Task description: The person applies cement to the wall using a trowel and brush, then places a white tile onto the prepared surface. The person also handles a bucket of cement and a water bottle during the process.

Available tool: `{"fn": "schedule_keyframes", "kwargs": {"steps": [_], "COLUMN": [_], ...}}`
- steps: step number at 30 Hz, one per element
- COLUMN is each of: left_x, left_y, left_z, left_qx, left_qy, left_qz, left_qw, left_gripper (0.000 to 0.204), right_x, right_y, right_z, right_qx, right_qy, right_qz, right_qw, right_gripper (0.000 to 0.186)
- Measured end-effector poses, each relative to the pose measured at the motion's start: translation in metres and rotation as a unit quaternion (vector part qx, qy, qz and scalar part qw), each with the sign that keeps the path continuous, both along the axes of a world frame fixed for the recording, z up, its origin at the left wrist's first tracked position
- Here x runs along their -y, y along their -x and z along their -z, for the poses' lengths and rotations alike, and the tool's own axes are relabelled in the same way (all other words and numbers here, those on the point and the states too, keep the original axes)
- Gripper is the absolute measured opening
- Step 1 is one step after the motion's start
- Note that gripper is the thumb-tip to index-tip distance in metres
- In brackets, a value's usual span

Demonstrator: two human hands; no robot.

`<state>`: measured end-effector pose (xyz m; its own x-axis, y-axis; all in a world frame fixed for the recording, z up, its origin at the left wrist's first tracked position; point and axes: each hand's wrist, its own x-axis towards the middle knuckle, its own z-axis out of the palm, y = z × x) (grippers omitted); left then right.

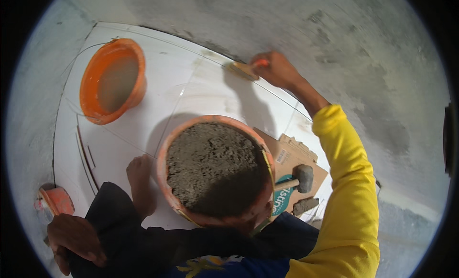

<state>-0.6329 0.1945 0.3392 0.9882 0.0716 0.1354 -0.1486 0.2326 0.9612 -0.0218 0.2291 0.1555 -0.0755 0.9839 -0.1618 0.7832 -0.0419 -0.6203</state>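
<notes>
My right hand (277, 71), in a yellow sleeve, reaches to where the tiled floor meets the wall. It grips a small hand tool (243, 71) with a red handle and a flat tan head, which is too blurred to tell its kind. The head sits at the tile edge along the wall. My left hand (76, 239) is by my left knee, its fingers partly hidden, next to a reddish-orange container (58, 200). Between my legs stands a large orange bucket (163, 182) full of grey wet mortar (215, 158).
Another orange bucket (138, 89) with cloudy water stands at the far left, its wire handle up. On flattened cardboard (291, 156) at the right lie a mallet (303, 178) and a mortar-crusted piece (305, 206). Thin strips (85, 151) lie left of my bare foot (139, 177). Grey walls (354, 77) border the white tiles.
</notes>
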Motion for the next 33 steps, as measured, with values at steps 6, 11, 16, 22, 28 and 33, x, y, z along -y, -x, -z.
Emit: {"fn": "schedule_keyframes", "kwargs": {"steps": [6, 11, 16, 22, 28, 33], "left_x": [-0.011, -0.006, 0.088, 0.080, 0.091, 0.080], "left_y": [-0.008, -0.045, -0.088, -0.176, -0.204, -0.205], "left_z": [0.002, -0.005, -0.083, -0.158, -0.145, -0.122], "left_qx": [-0.039, -0.036, -0.311, -0.555, -0.544, -0.609], "left_qy": [0.008, 0.010, -0.195, -0.264, -0.258, -0.358], "left_qz": [0.022, 0.000, -0.439, -0.238, -0.252, -0.203], "left_qw": [0.999, 0.999, 0.820, 0.752, 0.757, 0.678], "left_gripper": [0.074, 0.068, 0.053, 0.060, 0.055, 0.049], "right_x": [0.171, 0.309, 0.390, 0.359, 0.355, 0.458], "right_y": [-0.114, -0.191, -0.213, -0.093, -0.082, -0.198], "right_z": [-0.022, -0.036, -0.038, 0.024, 0.068, 0.043], "right_qx": [0.066, 0.118, 0.192, 0.103, 0.107, 0.175], "right_qy": [0.129, 0.140, 0.021, -0.164, -0.152, -0.144], "right_qz": [0.139, 0.261, 0.346, 0.169, 0.205, 0.401], "right_qw": [0.980, 0.948, 0.918, 0.966, 0.961, 0.888], "right_gripper": [0.029, 0.026, 0.023, 0.034, 0.030, 0.023]}}
